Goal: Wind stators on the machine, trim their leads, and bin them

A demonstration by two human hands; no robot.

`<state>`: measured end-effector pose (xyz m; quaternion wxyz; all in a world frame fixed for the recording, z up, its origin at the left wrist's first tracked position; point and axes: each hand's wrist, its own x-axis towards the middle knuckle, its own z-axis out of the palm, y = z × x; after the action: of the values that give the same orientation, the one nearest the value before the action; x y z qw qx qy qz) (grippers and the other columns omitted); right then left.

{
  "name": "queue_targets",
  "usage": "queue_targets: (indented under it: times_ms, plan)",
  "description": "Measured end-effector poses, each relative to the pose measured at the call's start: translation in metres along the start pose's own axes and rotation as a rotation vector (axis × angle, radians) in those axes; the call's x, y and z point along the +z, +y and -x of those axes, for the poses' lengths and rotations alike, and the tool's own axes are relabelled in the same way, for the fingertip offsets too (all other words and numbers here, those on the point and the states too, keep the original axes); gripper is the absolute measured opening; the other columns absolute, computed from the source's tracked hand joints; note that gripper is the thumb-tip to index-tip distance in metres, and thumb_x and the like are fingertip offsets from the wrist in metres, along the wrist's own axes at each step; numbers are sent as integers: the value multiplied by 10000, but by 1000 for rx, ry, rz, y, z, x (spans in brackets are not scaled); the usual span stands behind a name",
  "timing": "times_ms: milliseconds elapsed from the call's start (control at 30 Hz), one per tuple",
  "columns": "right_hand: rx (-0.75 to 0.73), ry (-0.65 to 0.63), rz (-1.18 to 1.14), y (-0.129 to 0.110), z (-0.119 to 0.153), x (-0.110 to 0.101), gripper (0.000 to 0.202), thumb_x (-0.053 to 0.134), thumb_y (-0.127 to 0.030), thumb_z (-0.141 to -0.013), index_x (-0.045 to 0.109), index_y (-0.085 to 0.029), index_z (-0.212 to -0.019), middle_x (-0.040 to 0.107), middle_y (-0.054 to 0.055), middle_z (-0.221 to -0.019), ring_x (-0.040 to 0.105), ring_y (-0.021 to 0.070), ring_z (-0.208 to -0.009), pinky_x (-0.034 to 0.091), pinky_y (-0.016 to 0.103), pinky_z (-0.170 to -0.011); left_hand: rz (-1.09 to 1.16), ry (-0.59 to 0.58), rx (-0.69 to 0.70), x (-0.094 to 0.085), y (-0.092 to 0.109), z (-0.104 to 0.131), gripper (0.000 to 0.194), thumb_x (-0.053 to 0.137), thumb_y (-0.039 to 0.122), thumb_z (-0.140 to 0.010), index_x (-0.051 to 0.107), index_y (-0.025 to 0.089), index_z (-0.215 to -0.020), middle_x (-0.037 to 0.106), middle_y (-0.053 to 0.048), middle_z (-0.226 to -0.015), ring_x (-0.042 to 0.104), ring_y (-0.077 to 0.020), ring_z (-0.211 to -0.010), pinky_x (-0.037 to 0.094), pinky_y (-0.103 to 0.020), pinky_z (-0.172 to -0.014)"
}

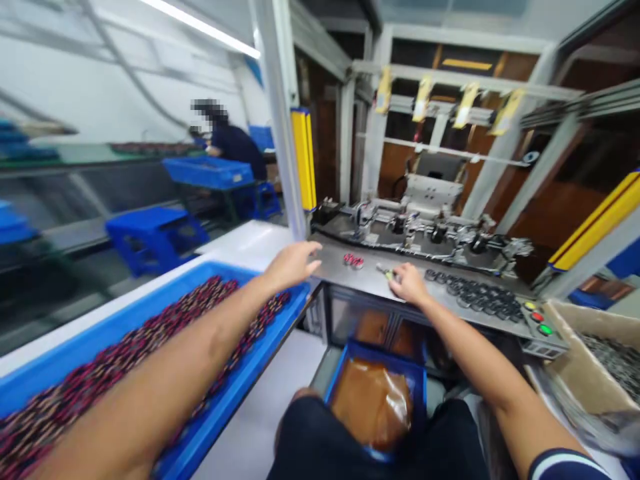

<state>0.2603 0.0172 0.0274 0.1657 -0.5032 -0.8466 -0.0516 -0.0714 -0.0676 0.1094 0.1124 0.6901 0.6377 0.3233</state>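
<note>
My left hand (294, 264) is over the left end of the metal worktop (333, 277), thumb and fingers apart, with nothing visible between them. To its right lies a small cluster of red and silver round parts (353, 261). My right hand (410, 284) rests at the worktop's front edge, its fingers closed on a small hand tool (384, 271) with a metal tip and a yellow-green part. The tool's exact kind is too small to tell. Right of that hand, several black ring-shaped parts (480, 293) lie in rows.
A long blue tray (200, 267) of red and dark parts stands under my left arm. Behind the worktop is a machine fixture (435, 230) between yellow posts (304, 160). Coloured buttons (537, 317) and a cardboard box (560, 317) are at right; a blue bin (345, 363) sits below.
</note>
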Motion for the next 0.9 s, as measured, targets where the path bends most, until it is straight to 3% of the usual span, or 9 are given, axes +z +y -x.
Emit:
queue_targets:
  times_ms: [133,200,300,433,533,633,700,833,900]
  plan:
    - [15,35,-20,-7,7,-6,318,637,-380,-986,636,-161,-1217,659,90,-1225,666,223,-1058,583,436,-911,117,-37,-17,53,6,-55,333,639,338,-966,617,155,-1243,687,-93,-1183,695,-220,-1002,590,-445,-893]
    - [26,44,-38,-7,6,-4,317,639,-385,-984,640,-160,-1208,662,89,-1219,667,223,-1060,582,439,-915,189,-91,-25,72,-1,-71,325,638,333,-968,615,149,-1235,707,-84,-1120,713,-198,-913,613,-405,-823]
    - [44,34,-81,-4,4,4,327,645,-390,-979,640,-159,-1211,654,94,-1243,654,239,-1104,566,464,-949,305,-151,-53,95,-15,-85,399,693,323,-925,593,142,-1266,734,-90,-1100,736,-204,-904,619,-419,-851]
    - [56,-1,-149,2,2,12,336,643,-395,-978,637,-166,-1225,635,100,-1287,632,253,-1153,544,487,-988,461,-124,-139,111,-29,-92,710,876,242,-666,536,152,-1283,776,-80,-993,757,-240,-905,595,-442,-933]
    - [51,-15,-186,3,3,12,336,642,-394,-979,636,-169,-1229,630,101,-1300,627,255,-1164,539,491,-996,579,10,-203,101,-30,-90,762,883,219,-592,508,158,-1254,754,-61,-917,759,-245,-859,600,-458,-910]
    - [47,-7,-230,1,4,4,337,645,-383,-978,633,-167,-1236,630,102,-1301,629,256,-1164,540,494,-996,701,182,-219,77,-21,-70,728,833,243,-655,456,186,-1275,720,-57,-961,760,-216,-833,607,-465,-898]
    - [43,3,-285,0,5,-5,326,647,-374,-978,636,-167,-1230,634,98,-1295,632,254,-1159,540,494,-996,767,256,-195,62,-7,-42,692,805,269,-699,442,212,-1285,717,-77,-1036,761,-209,-890,600,-463,-933]
    - [32,53,-473,-11,10,-32,317,722,-312,-914,666,-126,-1165,639,128,-1280,591,290,-1229,471,533,-1073,806,290,-125,55,42,46,743,862,317,-670,479,221,-1299,723,-121,-1193,737,-220,-1057,578,-418,-1009]
    - [20,94,-599,-23,23,-48,366,731,-291,-893,665,-83,-1186,623,181,-1295,557,303,-1272,439,495,-1106,795,321,7,59,74,93,759,889,279,-675,493,206,-1318,736,-136,-1201,746,-228,-1049,595,-408,-991]
